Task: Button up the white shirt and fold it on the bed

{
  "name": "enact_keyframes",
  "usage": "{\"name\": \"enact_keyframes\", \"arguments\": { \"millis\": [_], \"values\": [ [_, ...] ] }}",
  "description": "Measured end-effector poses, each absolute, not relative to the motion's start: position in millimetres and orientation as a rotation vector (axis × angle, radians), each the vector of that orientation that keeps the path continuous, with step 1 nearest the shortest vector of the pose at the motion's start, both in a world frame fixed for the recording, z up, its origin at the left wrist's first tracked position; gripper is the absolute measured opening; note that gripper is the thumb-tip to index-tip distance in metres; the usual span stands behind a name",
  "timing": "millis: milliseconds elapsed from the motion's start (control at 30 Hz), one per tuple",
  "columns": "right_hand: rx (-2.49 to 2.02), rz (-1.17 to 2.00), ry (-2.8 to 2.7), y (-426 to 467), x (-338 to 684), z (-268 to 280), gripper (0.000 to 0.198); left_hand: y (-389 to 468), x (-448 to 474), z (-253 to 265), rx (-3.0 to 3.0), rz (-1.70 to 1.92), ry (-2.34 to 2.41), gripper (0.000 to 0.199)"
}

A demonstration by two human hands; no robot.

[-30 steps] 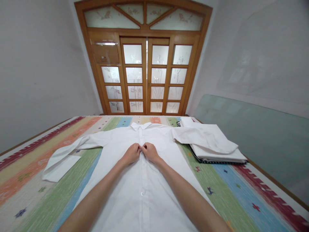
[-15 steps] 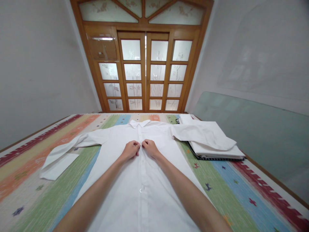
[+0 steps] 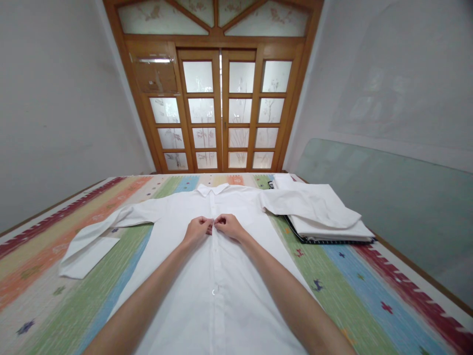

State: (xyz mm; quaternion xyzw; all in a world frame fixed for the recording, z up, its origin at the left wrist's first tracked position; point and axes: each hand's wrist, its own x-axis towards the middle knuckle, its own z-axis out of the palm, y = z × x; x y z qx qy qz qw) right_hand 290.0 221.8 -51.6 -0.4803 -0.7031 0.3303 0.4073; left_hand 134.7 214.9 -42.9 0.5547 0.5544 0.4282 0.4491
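A white long-sleeved shirt lies spread out front up, its collar at the far end and its button strip running down the middle. My left hand pinches the strip's edge at chest height from the left. Facing it from the right, my right hand is closed in a pinch on the same strip, the fingertips of both hands almost touching. Whatever small button sits between the fingertips is hidden. Lower on the strip a small round mark shows, perhaps a button.
A striped, patterned cover lies under the shirt. On the right, a stack of folded white cloth sits partly beneath the shirt's sleeve. A pale green board stands along the right wall. Wooden glazed doors close off the far end.
Both hands stay at the same place on the button strip, with small shifts of the fingers. The right fingertips have curled in slightly. The whole view has shifted a little.
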Motion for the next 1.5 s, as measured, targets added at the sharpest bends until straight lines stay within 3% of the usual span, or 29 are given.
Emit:
{"name": "enact_keyframes", "arguments": {
  "millis": [200,633,1033,1333,1500],
  "values": [
    [-1.188,0.837,-1.773,220,290,-51,0.014,208,131,-33,1.706,0.953,1.443,0.034],
    [-1.207,0.797,-1.778,218,290,-49,0.005,207,131,-36,1.790,0.996,1.386,0.019],
    [-1.258,0.824,-1.784,222,290,-49,0.008,202,124,-30,1.880,0.996,1.230,0.031],
    [-1.283,0.831,-1.794,221,285,-47,0.013,205,128,-35,2.002,1.139,1.317,0.011],
    [-1.306,0.788,-1.838,219,285,-45,0.013,204,130,-31,1.952,1.041,1.410,0.011]
  ]
}}
